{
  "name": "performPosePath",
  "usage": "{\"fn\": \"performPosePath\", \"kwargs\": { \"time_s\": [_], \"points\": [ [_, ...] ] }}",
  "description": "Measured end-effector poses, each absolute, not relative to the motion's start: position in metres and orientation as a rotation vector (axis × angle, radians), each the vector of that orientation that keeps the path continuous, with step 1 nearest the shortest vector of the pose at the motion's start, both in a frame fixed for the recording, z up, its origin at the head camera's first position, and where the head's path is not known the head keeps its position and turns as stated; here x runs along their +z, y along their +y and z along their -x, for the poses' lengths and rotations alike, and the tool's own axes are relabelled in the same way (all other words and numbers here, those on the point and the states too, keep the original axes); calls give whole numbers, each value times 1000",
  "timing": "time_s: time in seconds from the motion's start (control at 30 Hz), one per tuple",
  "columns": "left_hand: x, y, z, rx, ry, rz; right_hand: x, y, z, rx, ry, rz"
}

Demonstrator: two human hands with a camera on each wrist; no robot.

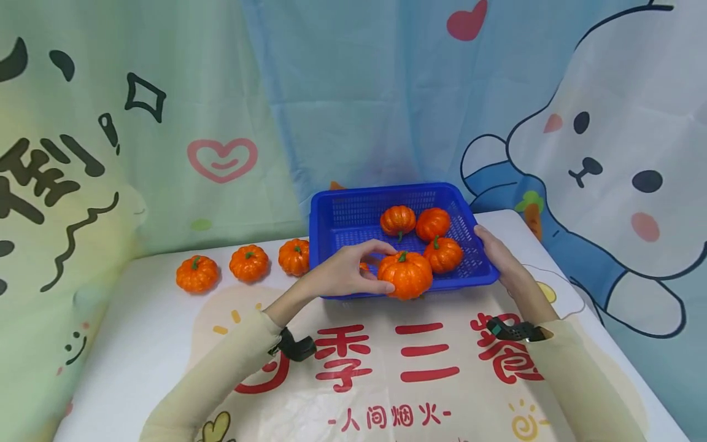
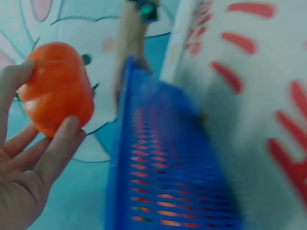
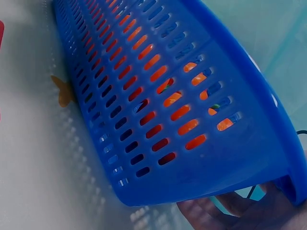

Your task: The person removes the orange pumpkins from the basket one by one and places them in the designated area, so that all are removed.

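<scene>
My left hand (image 1: 343, 270) holds a small orange pumpkin (image 1: 405, 277) with a green stem, thumb on one side and fingers on the other. In the head view this pumpkin overlaps the near rim of a blue plastic basket (image 1: 345, 236); the left wrist view shows the pumpkin (image 2: 57, 88) raised above the rim. Inside the basket lie several more pumpkins (image 1: 397, 221), one mostly hidden behind my left hand. My right hand (image 1: 496, 253) grips the basket's right end, its fingers (image 3: 204, 213) partly hidden by the rim in the right wrist view.
Three pumpkins stand in a row left of the basket: one far left (image 1: 197, 274), a middle one (image 1: 250, 263) and one (image 1: 294, 256) close beside the basket. A printed cloth (image 1: 381, 331) covers the table. A patterned curtain (image 1: 353, 110) hangs right behind.
</scene>
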State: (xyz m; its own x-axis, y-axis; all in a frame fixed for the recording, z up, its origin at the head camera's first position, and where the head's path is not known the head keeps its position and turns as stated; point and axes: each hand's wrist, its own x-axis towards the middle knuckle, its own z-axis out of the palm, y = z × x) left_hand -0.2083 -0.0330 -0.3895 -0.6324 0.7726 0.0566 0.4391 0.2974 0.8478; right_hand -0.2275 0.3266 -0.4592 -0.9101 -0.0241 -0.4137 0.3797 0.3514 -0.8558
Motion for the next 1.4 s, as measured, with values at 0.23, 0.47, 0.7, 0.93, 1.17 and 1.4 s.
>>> {"fn": "performPosePath", "kwargs": {
  "time_s": [0.23, 0.47, 0.7, 0.93, 1.17, 1.4],
  "points": [
    [-406, -72, 167, 1409, 2071, -956, -464, 323, 224, -1618, 2237, -313],
    [-417, -112, 140, 1531, 2094, -800, -464, 321, 225, -1582, 2251, -360],
    [-427, -137, 124, 1561, 2255, -763, -463, 322, 226, -1565, 2272, -361],
    [-435, -156, 115, 1562, 2384, -728, -464, 321, 226, -1609, 2266, -330],
    [-443, -190, 112, 1470, 2574, -626, -462, 321, 227, -1597, 2271, -328],
    [-450, -243, 114, 1239, 2898, -339, -460, 324, 227, -1587, 2275, -352]
  ]
}}
